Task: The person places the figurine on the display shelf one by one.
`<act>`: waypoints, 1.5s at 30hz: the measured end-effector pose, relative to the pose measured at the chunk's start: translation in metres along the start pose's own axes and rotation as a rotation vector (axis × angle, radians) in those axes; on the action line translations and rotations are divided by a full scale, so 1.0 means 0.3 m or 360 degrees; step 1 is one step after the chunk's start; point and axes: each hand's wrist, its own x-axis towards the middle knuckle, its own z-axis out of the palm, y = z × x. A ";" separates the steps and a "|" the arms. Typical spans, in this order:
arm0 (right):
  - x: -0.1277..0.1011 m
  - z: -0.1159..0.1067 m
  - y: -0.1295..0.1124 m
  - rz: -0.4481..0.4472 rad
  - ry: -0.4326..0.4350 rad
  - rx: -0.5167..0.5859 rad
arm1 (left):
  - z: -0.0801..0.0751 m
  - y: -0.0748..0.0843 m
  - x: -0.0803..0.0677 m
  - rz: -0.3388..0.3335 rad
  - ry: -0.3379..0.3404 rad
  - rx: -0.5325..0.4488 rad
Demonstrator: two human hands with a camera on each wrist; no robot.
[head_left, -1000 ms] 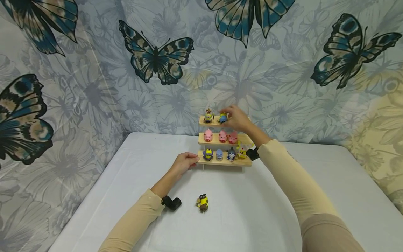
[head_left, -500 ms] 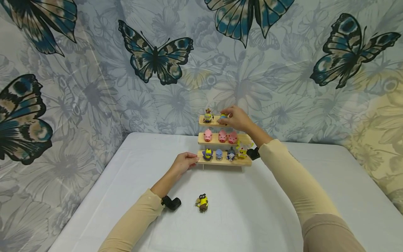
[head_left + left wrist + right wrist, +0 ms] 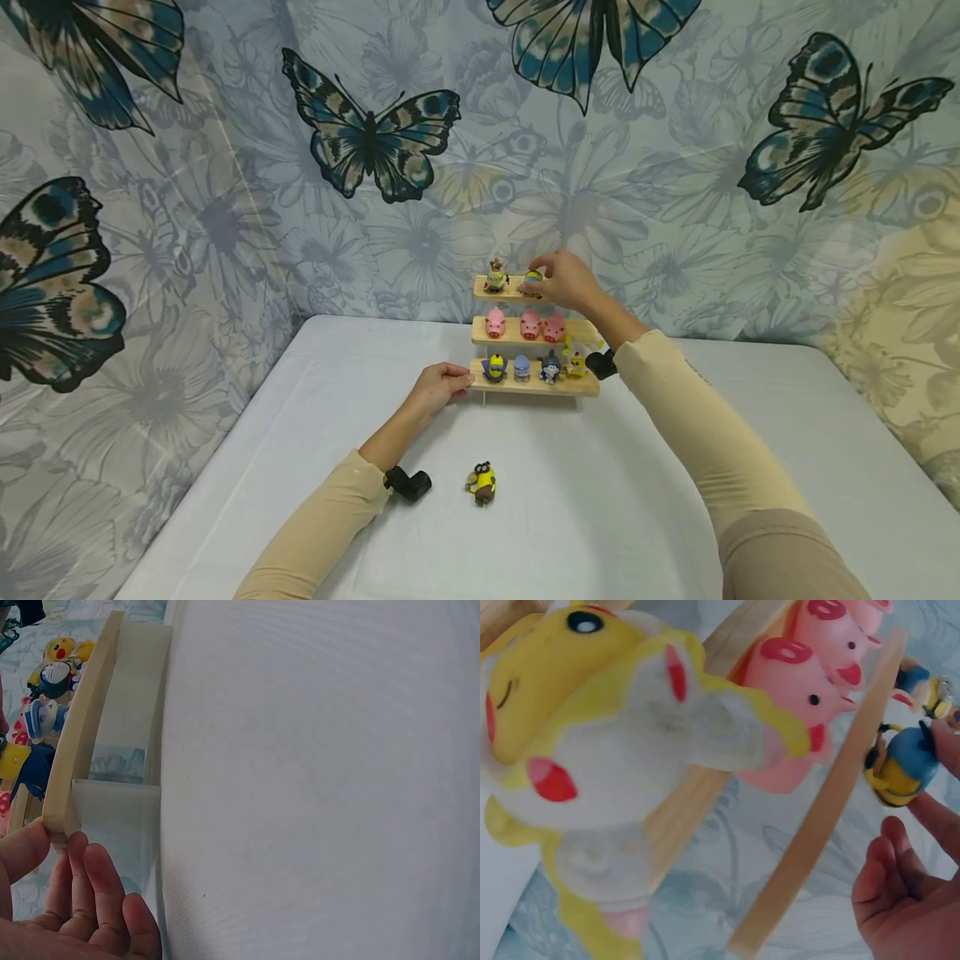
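**Wooden three-tier shelf, both hands on it**

Wooden tiered shelf (image 3: 534, 385) stood at the back of the white table (image 3: 300, 400), against the butterfly-print backdrop (image 3: 225, 167).

Right hand (image 3: 567, 282) up at the top tier, fingers (image 3: 945, 746) pinched on a small yellow-and-blue figure (image 3: 900, 761); figure right at the tier's front edge, feet seemingly on the board. Another small figure (image 3: 495, 275) just left of it on the same tier.

Left hand (image 3: 437, 390) at the bottom tier's left end, thumb and fingers (image 3: 79, 881) curled round the board's corner.

Middle tier: three pink pigs (image 3: 529, 325) in a row. Bottom tier: four small figures, yellow one (image 3: 576, 361) rightmost, partly behind the right forearm.

Loose on the table, well apart from the shelf: one yellow-and-brown figure (image 3: 483, 483), upright, near the left wrist.
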 end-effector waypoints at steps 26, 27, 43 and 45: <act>-0.002 0.025 -0.096 0.0089 0.0108 -0.0582 | 0.004 -0.003 0.000 0.0005 0.0013 -0.0011; -0.003 0.024 -0.096 0.0080 0.0110 -0.0573 | 0.004 -0.003 -0.001 0.0003 0.0012 -0.0010; 0.011 0.000 -0.054 0.0001 -0.0041 -0.0365 | 0.001 0.003 -0.004 -0.0002 0.0014 0.0027; 0.010 -0.004 -0.056 -0.0008 -0.0059 -0.0391 | 0.001 0.001 -0.004 -0.0003 0.0012 0.0021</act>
